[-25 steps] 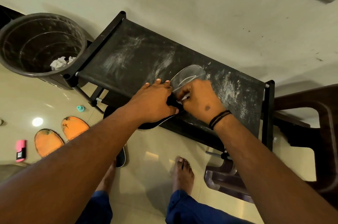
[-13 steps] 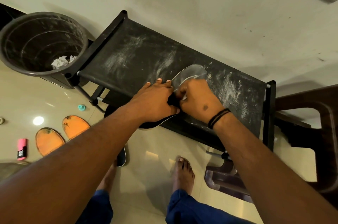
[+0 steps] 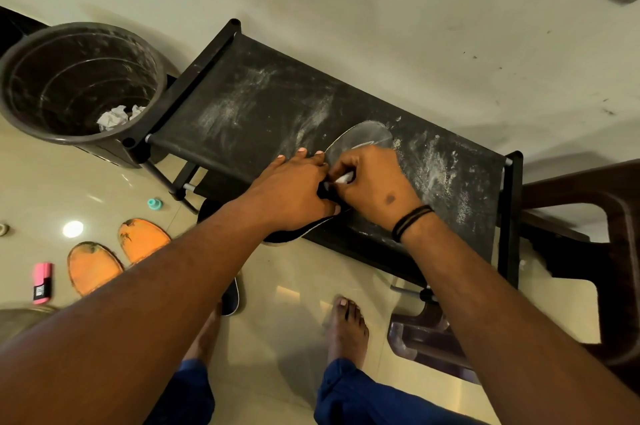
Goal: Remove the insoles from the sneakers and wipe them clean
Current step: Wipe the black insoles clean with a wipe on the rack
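A dark insole lies on the dusty black rack top, its heel end hanging over the front edge. My left hand presses flat on the insole's middle and holds it down. My right hand grips a small white tissue wad against the insole, fingers curled round it. Most of the insole is hidden under both hands. Two orange insoles lie on the floor at the left. A dark sneaker shows partly behind my left forearm.
A dark bin with crumpled tissues stands left of the rack. A pink object and a small teal cap lie on the tiled floor. A brown plastic chair stands at the right. My bare feet are below.
My right hand has shifted the tissue slightly along the insole, back and forth. My left hand has stayed pressed on the insole.
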The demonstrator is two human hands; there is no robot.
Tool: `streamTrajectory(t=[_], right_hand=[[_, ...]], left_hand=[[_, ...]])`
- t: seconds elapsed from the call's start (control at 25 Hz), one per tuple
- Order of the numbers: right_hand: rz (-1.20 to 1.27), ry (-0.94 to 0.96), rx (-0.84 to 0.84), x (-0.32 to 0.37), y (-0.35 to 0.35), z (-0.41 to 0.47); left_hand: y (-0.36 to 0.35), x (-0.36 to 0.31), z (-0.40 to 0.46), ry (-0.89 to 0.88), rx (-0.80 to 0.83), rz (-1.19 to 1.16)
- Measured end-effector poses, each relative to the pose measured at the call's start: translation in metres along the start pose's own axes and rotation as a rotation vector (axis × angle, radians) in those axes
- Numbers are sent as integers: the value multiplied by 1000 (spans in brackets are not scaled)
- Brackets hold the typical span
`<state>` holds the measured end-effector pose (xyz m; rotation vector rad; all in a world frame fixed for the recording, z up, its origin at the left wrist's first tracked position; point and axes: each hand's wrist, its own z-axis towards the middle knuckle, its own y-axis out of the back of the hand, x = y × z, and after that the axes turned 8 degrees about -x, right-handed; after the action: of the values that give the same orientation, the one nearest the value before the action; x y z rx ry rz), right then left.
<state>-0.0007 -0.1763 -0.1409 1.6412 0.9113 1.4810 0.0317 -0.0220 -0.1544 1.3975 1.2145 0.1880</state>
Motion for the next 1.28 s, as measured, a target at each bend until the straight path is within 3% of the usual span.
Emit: streamTrajectory(t=[0.08, 0.2, 0.32, 0.48, 0.6, 0.72, 0.84, 0.96, 1.08, 1.28], right_hand=[[-57, -27, 61, -9, 13, 1], [-140, -149, -86, -22, 10, 0], [-185, -107, -164, -13, -12, -1], [9, -89, -81, 1, -6, 0], [-65, -174, -11, -11, 7, 3], [-135, -293, -180, -21, 1, 8], [-58, -278, -283, -10, -17, 9], [68, -225, -200, 1, -15, 8], [-18, -229, -76, -5, -3, 12], [-131, -255, -278, -11, -11, 14]], left_hand=[[1, -1, 0, 8, 4, 18], [1, -2, 0, 20, 6, 32], [0, -1, 1, 20, 1, 24], [-1, 0, 1, 7, 2, 2], [0, -1, 1, 11, 14, 29], [1, -2, 1, 16, 16, 32], [0, -1, 2, 15, 7, 32], [-1, 0, 2, 0, 10, 24], [-1, -1, 2, -3, 8, 28], [-1, -1, 3, 16, 3, 44]])
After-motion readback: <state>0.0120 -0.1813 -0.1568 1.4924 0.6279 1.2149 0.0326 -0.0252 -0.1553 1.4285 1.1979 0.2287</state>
